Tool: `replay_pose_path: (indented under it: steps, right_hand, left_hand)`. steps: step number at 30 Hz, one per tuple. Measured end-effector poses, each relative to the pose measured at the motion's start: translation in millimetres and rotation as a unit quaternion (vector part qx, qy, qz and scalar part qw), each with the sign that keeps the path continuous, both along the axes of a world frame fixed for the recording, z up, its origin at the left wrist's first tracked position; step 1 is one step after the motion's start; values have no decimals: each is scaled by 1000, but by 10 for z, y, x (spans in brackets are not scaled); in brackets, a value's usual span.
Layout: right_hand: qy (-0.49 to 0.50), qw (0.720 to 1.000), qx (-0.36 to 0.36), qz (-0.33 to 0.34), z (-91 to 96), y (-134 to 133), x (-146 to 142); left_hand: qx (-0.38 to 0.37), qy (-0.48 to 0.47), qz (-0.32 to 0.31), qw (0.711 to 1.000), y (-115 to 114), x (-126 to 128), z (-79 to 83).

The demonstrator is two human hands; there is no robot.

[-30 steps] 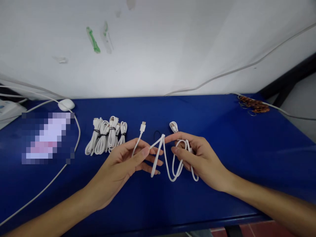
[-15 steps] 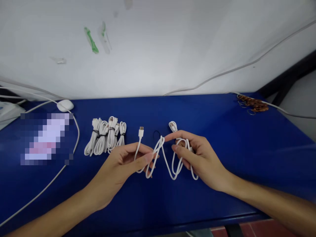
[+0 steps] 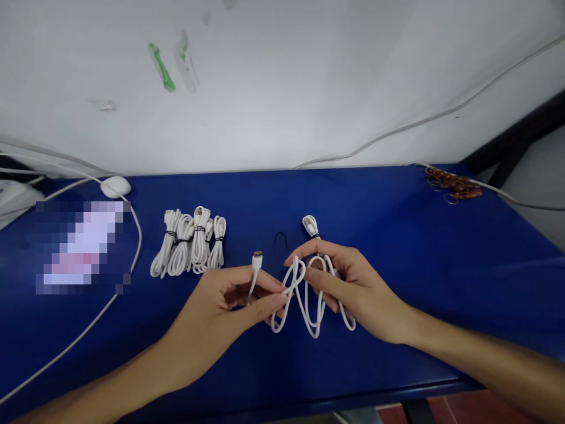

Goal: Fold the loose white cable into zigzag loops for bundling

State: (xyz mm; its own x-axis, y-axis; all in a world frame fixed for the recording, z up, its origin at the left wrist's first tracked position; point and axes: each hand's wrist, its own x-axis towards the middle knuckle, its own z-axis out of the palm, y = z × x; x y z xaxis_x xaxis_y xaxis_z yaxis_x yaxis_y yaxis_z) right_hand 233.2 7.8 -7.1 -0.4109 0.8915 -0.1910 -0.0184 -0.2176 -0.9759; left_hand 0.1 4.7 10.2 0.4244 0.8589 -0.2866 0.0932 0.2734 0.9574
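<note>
Left hand (image 3: 214, 312) has shifted toward the right hand (image 3: 357, 288) since the earlier frame, and the connector (image 3: 257, 261) now sits lower, closer to the left fingers. White cable (image 3: 315, 336) is held by both: pinched between left thumb and fingers, with gathered loops grasped in the right. Slack loops hang between the two grips and below the right fingers. Cable is slender, smooth and loosely looped; its metal-tipped connector points up above the left index finger. Both hands have bent fingers, the right index reaching leftward. Tied white bundles (image 3: 200, 241) lie beyond the left grip; a thin black tie (image 3: 281, 233) lies beyond the gap.
</note>
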Motion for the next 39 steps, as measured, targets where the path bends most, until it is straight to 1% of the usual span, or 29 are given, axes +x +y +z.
replay_pose_path:
  steps: [3,6,8,14,19,21,23,26,28,30,33,35,37,39]
  right_hand:
    - [-1,1000,6,-7,7,-9,1]
    - [-19,999,41,-13,41,-14,7]
    - [-39,997,66,-16,69,-13,17]
    - [-60,993,93,-30,117,18,49]
    - [-89,984,119,-94,118,36,40]
    - [-90,984,113,-106,124,31,33]
    - [-85,985,100,-114,132,23,28]
    - [-79,986,79,-126,131,16,22]
    - [-79,985,71,-136,124,13,21]
    - [-69,986,60,-142,117,10,22]
    - [-37,990,34,-135,114,4,25]
    - [-16,991,19,-129,113,-1,29]
    - [12,992,7,-126,109,-4,37]
    - [50,991,-3,-123,103,-2,52]
  left_hand:
    - [-35,-32,-10,999,2,-22,-30]
    - [-61,-52,-23,997,13,-51,-49]
    - [-63,-54,-27,996,18,-60,-49]
    - [-27,-35,-6,999,10,-42,16]
    - [26,-2,39,999,20,-51,79]
    - [66,31,61,995,26,-65,80]
    - [122,72,86,986,22,-80,70]
    - [226,138,106,959,-2,-89,59]
    - [270,170,99,943,-24,-81,62]
    - [279,175,72,941,-47,-65,64]
    - [260,156,16,953,-70,-44,43]
    - [249,159,-8,955,-69,-39,15]
    - [242,168,-14,955,-56,-41,-9]
    - [209,168,5,963,-37,-46,-21]
